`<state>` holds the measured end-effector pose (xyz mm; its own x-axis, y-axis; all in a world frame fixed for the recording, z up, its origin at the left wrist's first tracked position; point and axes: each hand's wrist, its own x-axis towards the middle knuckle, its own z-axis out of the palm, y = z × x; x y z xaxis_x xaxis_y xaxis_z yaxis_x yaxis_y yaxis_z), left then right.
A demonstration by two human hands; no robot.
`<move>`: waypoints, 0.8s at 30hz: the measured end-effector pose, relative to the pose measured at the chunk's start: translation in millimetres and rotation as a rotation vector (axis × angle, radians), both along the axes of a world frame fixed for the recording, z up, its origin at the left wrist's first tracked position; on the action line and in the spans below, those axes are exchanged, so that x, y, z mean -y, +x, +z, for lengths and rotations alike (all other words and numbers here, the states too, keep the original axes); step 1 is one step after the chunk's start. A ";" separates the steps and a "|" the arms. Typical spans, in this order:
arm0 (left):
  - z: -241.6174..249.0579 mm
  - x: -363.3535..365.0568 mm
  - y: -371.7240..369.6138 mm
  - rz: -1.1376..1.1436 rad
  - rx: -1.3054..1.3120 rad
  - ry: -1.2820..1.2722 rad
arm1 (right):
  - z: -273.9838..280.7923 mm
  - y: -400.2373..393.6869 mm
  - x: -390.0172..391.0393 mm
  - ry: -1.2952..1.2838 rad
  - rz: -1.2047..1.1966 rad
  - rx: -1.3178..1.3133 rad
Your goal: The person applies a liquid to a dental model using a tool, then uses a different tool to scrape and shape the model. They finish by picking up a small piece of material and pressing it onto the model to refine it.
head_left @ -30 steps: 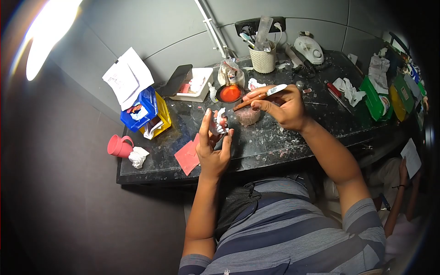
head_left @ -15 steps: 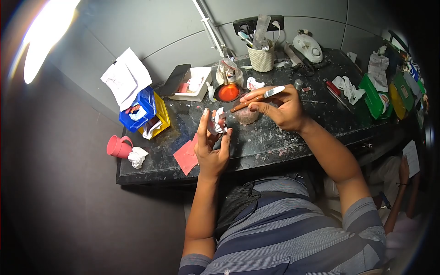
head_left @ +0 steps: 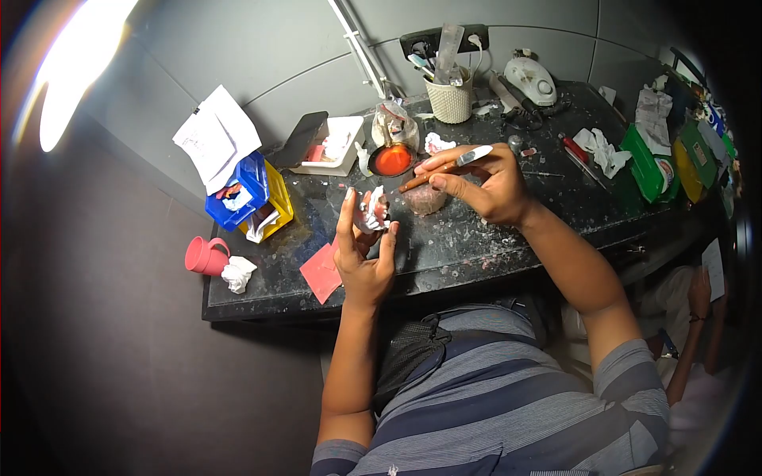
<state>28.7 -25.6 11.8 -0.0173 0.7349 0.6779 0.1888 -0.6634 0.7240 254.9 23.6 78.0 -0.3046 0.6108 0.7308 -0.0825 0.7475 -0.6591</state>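
Two bare hands are raised over the front part of the black counter [head_left: 508, 258]. Nearest is the left hand [head_left: 367, 268], its forearm reaching over the front edge, fingers pointing away from the body; forefinger and thumb stand spread, gripping a dental model [head_left: 371, 211] between them. Compared with half a second ago, the model is turned so that more pink gum shows beside the white teeth. Pink sheets [head_left: 320, 274] lie by the left hand, close to the front edge.

Slightly farther, the right hand [head_left: 496, 189] is closed around a brown-handled knife [head_left: 440, 174] like a pen, elbow bent, in nearly the same pose as before. The handle's end points at the model, just beside it; the pale blade slants toward the back right corner. Beneath, partly hidden, sits a round pinkish block [head_left: 427, 201].

Past the right edge, a co-worker's hand [head_left: 698, 292] holds paper [head_left: 714, 270], now seen narrower. Farther back are an orange-red dish [head_left: 393, 160] and, by the back edge, a woven pot [head_left: 451, 103].
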 end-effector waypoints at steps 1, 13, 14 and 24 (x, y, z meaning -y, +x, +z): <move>0.2 0.0 0.2 -0.001 0.000 0.000 | 0.0 0.3 0.0 0.000 -0.001 0.000; 1.6 0.5 0.2 0.018 -0.024 0.008 | 0.7 -1.2 1.1 0.032 -0.052 -0.020; 0.8 -0.1 0.0 0.003 -0.013 0.007 | 0.2 -0.1 0.7 0.042 -0.022 0.003; 1.2 0.9 -0.9 0.001 -0.027 -0.006 | 3.4 0.6 2.6 0.011 -0.030 -0.017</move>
